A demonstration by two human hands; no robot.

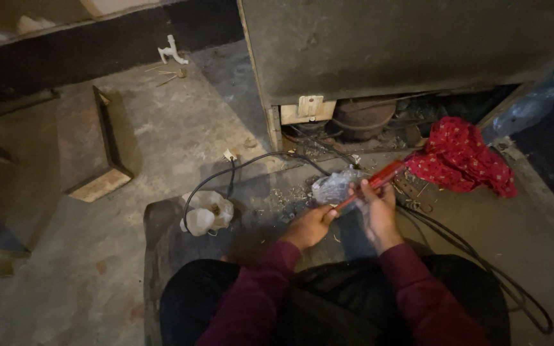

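I sit on the floor w/ knees up, and both my hands are on a red tool (372, 186), long and thin, maybe a tester or screwdriver type w/ a red handle. It lies diagonal in front of me, above the dusty mat, just before the open bottom of a big grey cabinet (411, 45).

My left hand (309, 225) pinches the lower end: thumb and first fingers closed narrow on it. My right hand (378, 208) is wrapped round the middle part, fingers curled shut on the shaft, and the red upper end sticks out past the knuckles.

I judge it is light and stiff, hard plastic w/ metal inside, so it will not bend. The plastic can be a bit slippery, esp. w/ dust on the fingers. Best place to hold is the thick red part, not the thin end.

Just behind the tool lies a crumpled clear plastic bag (333, 186), soft, touching or nearly; I cannot tell which. A black cable (245, 165) runs on the floor to the left, a red cloth (463, 157) lies to the right, and a white bundle (208, 213) sits near the mat edge.
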